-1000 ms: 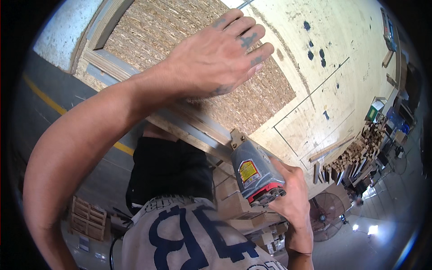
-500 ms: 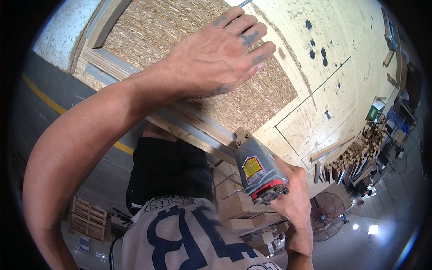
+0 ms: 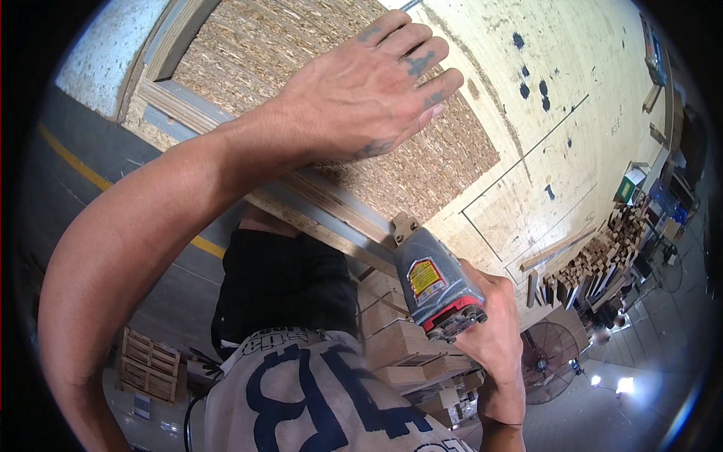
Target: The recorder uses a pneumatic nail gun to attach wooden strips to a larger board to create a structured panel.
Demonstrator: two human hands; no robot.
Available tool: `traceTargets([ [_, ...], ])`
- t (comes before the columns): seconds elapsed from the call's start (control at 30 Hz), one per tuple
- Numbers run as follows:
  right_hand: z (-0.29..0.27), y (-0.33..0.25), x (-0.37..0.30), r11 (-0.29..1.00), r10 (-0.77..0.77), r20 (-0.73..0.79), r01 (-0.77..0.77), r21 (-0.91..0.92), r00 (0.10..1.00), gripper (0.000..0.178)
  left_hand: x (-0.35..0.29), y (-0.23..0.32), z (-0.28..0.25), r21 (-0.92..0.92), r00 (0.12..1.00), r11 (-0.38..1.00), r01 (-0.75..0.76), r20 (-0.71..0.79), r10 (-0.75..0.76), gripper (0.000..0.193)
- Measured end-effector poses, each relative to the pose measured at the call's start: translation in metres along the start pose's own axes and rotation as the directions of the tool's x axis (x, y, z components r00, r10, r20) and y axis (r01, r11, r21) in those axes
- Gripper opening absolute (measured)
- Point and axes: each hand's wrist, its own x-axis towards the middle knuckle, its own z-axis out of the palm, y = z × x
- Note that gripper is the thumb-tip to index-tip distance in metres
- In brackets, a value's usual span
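Observation:
My left hand (image 3: 369, 94) is over a rectangular particle board panel (image 3: 444, 151), palm down with its fingers a little apart. It holds nothing that I can see; its underside is hidden. Lower right of it, my right hand (image 3: 493, 320) is wrapped round the handle of a grey and red nail gun (image 3: 429, 275) with a yellow and red label. The gun's nose is at the panel's near right corner, by the end of a wooden strip (image 3: 331, 200) along the near edge. Whether the nose touches the wood I cannot tell.
The panel lies on a pale plywood worktop (image 3: 557, 143) with dark stains and drawn lines. Another wooden strip (image 3: 184, 38) stands along the panel's left side. Many cut sticks (image 3: 602, 248) are piled at the right, near a large fan (image 3: 546, 361). Stacked boards (image 3: 403, 343) are below the worktop.
Hardly anything differs. The nail gun and my right hand have shifted very slightly; its nose stays at the panel's corner. My left hand keeps its place on the panel.

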Motion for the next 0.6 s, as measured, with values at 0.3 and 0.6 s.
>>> traceTargets([
  [0.3,0.002,-0.011,0.004,0.998,0.067,0.044,-0.066,-0.005,0.997,0.048,-0.009,0.003,0.016,0.114,0.985,0.991,0.070,-0.164,-0.050,0.046],
  [0.6,-0.003,0.029,-0.044,0.937,0.139,-0.274,-0.036,0.348,0.952,0.060,0.007,0.016,0.003,-0.028,0.979,0.996,0.088,-0.181,-0.092,0.036],
])
